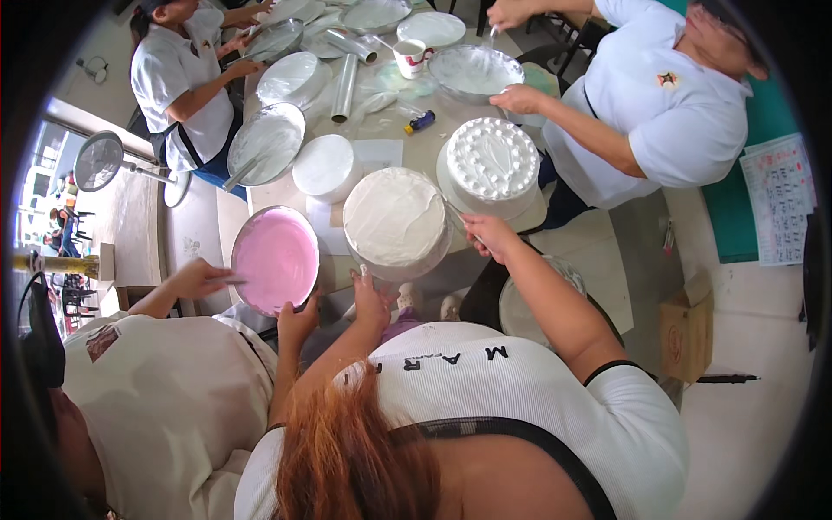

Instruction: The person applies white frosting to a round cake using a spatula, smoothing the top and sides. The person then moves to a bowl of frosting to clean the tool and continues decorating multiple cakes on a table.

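A round cake coated in off-white frosting (pixel 394 218) stands in front of me, its top smoothed with a few ridges. My right hand (pixel 489 235) grips the handle of a spatula (pixel 457 214), whose blade lies along the cake's right side. Below the cake's near left edge is my left hand (pixel 372 304), fingers apart, with white frosting on one fingertip. It appears to hold nothing; whether it touches the cake's base is unclear. Just beyond the spatula, a white cake ringed with piped dots (pixel 493 159) sits on a round board.
On my left, a co-worker's hands hold a bowl of pink frosting (pixel 276 263) and a blurred spatula. Across the table (pixel 383 127), another person works at a steel bowl (pixel 476 73). A plain white cake (pixel 325 168), a tilted bowl (pixel 268 143) and a mug (pixel 411 60) stand there.
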The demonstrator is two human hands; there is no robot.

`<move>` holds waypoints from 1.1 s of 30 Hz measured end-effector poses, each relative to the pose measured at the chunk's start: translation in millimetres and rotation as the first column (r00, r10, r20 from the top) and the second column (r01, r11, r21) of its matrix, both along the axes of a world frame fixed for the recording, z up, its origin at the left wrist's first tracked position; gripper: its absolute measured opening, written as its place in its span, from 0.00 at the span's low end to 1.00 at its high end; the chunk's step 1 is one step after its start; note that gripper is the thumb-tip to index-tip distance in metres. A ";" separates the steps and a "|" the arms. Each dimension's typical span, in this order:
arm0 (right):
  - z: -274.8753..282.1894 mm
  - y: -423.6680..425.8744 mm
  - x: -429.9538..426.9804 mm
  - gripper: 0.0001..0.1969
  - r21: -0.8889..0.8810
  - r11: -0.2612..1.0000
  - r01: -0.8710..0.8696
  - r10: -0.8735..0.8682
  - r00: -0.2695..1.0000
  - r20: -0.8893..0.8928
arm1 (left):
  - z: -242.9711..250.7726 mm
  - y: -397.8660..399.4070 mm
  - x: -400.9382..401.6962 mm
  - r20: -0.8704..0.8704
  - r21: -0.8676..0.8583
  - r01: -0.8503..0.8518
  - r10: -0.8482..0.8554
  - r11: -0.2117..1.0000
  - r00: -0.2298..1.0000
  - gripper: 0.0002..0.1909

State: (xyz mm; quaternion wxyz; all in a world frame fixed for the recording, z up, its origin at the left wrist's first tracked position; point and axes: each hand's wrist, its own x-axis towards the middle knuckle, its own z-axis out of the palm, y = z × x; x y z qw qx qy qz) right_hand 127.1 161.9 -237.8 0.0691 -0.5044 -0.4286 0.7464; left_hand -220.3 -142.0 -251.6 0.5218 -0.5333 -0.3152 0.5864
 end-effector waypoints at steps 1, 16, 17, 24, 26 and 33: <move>-1.5 -4.0 3.4 0.21 -0.008 1.000 0.014 -0.014 1.000 -0.010 | -1.0 1.6 -0.3 0.029 -0.001 -0.004 0.004 1.000 1.000 0.29; -24.6 -46.2 10.3 0.20 -0.109 0.993 0.050 -0.063 0.991 -0.116 | 0.3 -28.4 -26.7 0.966 -0.226 -0.468 0.135 0.854 -0.219 0.19; -25.5 -47.4 6.0 0.20 -0.100 0.994 0.033 -0.047 0.989 -0.138 | 2.6 -35.0 -31.1 0.947 -0.284 -0.516 0.153 0.808 -0.281 0.18; -28.1 -45.2 14.9 0.22 -0.084 0.995 0.060 -0.068 0.992 -0.102 | -10.5 25.6 14.7 0.500 -0.782 -0.536 -0.193 0.319 -0.844 0.15; -28.8 -48.4 15.6 0.22 -0.084 0.994 0.065 -0.073 0.993 -0.093 | -38.5 56.1 54.2 0.074 -0.901 -0.328 -0.645 0.283 -0.761 0.14; -30.2 -64.8 13.8 0.21 -0.065 0.990 0.123 -0.128 0.989 -0.079 | -71.6 103.8 130.5 -0.245 -0.950 -0.057 -0.848 0.307 -0.470 0.08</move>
